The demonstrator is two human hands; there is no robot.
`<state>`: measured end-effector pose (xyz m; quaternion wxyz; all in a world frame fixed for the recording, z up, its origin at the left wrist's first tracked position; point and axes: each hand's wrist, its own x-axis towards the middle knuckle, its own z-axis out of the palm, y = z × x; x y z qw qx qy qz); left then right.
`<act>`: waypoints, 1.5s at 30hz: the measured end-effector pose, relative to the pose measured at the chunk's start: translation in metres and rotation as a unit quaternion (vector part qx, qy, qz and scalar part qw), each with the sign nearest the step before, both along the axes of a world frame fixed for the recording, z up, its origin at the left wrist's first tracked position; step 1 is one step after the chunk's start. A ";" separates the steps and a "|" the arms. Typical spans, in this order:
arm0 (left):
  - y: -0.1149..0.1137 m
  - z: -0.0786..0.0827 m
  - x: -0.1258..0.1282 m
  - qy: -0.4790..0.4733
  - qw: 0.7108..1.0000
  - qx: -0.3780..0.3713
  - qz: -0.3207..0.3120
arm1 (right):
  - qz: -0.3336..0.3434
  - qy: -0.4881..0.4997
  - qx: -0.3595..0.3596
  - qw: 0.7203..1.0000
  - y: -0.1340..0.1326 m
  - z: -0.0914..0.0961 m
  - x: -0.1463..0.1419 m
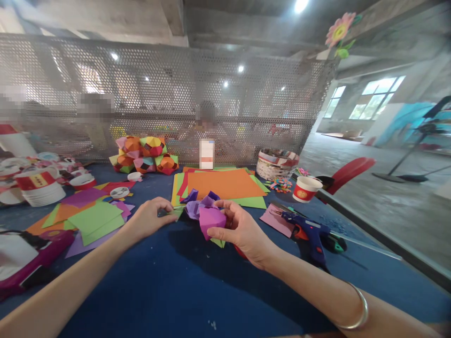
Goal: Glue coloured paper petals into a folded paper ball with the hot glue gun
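Note:
My right hand (243, 230) grips a folded paper model, its magenta section (211, 220) between thumb and fingers. Darker purple folded flaps (200, 206) rise behind that section, and a bit of light green paper pokes out below. To the left, my left hand (151, 218) has thumb and index finger pinched together on a small green paper piece (179, 213). A short gap separates that piece from the purple folds. Both hands are above the blue tabletop (169, 291). A red item under my right hand is mostly hidden.
Coloured paper sheets (225, 183) are stacked ahead; loose squares (100, 218) lie left. Finished paper balls (144, 155) stand behind. Rightward are a blue glue gun (306, 227), a paper cup (306, 188) and a woven basket (276, 164). A magenta-and-white object (31, 258) sits near left.

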<state>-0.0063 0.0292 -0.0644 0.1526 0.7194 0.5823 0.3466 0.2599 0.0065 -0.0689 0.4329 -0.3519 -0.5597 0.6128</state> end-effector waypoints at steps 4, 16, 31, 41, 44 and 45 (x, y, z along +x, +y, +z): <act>-0.015 0.023 0.008 -0.214 0.969 -0.116 -0.033 | -0.017 -0.005 -0.011 1.000 0.002 0.002 0.002; -0.034 0.024 0.028 -0.447 0.822 -0.321 -0.148 | 0.055 0.138 -0.089 0.985 0.004 0.007 0.006; -0.038 0.026 0.032 -0.483 0.796 -0.351 -0.101 | 0.112 0.155 -0.016 0.981 0.010 -0.001 0.008; -0.040 0.026 0.031 -0.466 0.799 -0.361 -0.122 | 0.191 0.075 0.038 0.978 0.008 -0.004 0.009; -0.039 0.024 0.031 -0.463 0.801 -0.354 -0.133 | 0.193 0.066 0.035 0.978 0.007 -0.005 0.009; -0.039 0.024 0.031 -0.463 0.802 -0.353 -0.134 | 0.193 0.064 0.034 0.979 0.007 -0.005 0.009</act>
